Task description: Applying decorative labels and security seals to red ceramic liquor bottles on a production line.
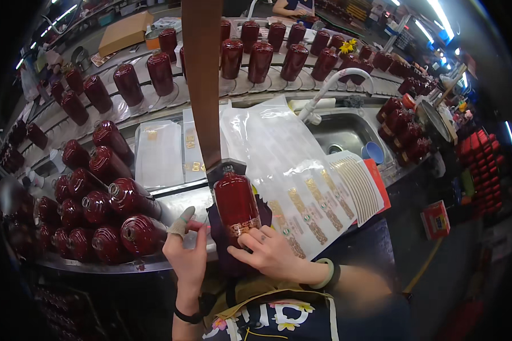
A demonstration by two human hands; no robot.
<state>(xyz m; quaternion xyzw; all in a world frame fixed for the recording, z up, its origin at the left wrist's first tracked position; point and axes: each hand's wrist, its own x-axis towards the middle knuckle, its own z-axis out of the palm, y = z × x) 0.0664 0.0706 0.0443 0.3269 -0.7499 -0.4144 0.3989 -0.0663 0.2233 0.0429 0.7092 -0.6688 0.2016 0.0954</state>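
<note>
A glossy dark red glass bottle [235, 200] lies before me, its neck at the dark bracket below a brown upright post [203, 85]. Gold decoration [243, 226] shows on its lower part. My right hand [270, 253] is closed over that lower end, fingers curled and pressed against the decoration, with the thumb at the bottle's left side. Left of the bottle, my left hand [189, 253] is raised off it. A beige covering wraps one of its fingers; that fingertip stands apart from the thumb, and nothing shows between them. Dark cloth [215, 224] lies under the bottle.
Several red bottles [96, 204] are piled at left on a metal surface. Sheets with gold decals [301, 199] lie at right, beside a fanned stack of strips [355, 184]. Beyond are a sink [347, 132], white faucet [324, 94], blue cup [372, 152] and a conveyor [182, 91] bearing bottles.
</note>
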